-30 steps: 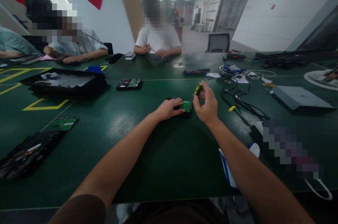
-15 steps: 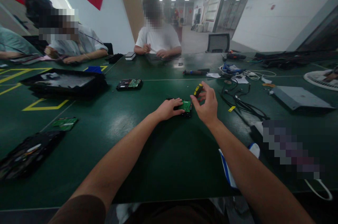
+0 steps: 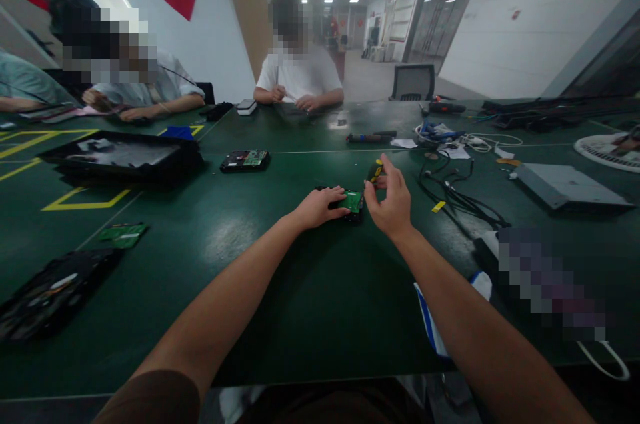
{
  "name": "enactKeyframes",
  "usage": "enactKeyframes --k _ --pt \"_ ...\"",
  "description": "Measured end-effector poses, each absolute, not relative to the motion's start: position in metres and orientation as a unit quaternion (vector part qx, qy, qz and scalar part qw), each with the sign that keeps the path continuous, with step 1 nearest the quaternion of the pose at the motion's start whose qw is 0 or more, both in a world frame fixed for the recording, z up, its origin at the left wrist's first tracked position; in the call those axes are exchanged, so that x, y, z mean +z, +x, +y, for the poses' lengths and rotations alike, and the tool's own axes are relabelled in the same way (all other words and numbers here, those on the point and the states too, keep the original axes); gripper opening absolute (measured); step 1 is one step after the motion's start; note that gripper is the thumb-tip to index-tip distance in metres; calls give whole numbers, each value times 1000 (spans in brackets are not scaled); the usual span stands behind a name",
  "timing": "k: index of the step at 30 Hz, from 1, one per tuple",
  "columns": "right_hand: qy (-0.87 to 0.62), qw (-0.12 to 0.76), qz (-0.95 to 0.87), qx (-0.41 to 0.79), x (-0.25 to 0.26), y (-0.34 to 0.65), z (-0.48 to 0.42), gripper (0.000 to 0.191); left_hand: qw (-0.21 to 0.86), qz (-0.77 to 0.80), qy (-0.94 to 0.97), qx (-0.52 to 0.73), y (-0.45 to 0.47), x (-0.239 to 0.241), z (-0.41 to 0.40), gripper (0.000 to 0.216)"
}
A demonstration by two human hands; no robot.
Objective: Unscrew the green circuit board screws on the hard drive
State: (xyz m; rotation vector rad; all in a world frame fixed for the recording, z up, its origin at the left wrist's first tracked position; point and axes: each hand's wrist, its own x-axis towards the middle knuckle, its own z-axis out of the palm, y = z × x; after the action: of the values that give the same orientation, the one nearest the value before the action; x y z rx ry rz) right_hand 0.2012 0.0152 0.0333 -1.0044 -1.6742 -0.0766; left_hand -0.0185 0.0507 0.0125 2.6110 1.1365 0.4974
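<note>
A small black hard drive with a green circuit board point(image 3: 352, 201) lies on the dark green table point(image 3: 310, 291) in front of me. My left hand point(image 3: 320, 206) rests on its left side, fingers curled over it, holding it down. My right hand point(image 3: 391, 200) is closed round a screwdriver with a yellow and black handle point(image 3: 375, 172), held upright just right of the drive, its tip pointing down toward the board.
Another hard drive point(image 3: 245, 159) lies farther back, a black tray point(image 3: 120, 154) at left, a loose green board point(image 3: 123, 233) and a black opened device point(image 3: 50, 291) near left. Tangled cables point(image 3: 453, 187) and a grey box point(image 3: 565, 185) sit right. Two people work across the table.
My right hand's fingers have shifted on the screwdriver handle, turning it slightly. The left hand and the drive have stayed in place.
</note>
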Motion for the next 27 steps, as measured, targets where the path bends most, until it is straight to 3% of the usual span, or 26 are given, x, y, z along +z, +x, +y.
enactKeyframes --k 27 --pt "-426 555 -714 -27 32 202 17 65 124 401 893 160 -18 12 51 55"
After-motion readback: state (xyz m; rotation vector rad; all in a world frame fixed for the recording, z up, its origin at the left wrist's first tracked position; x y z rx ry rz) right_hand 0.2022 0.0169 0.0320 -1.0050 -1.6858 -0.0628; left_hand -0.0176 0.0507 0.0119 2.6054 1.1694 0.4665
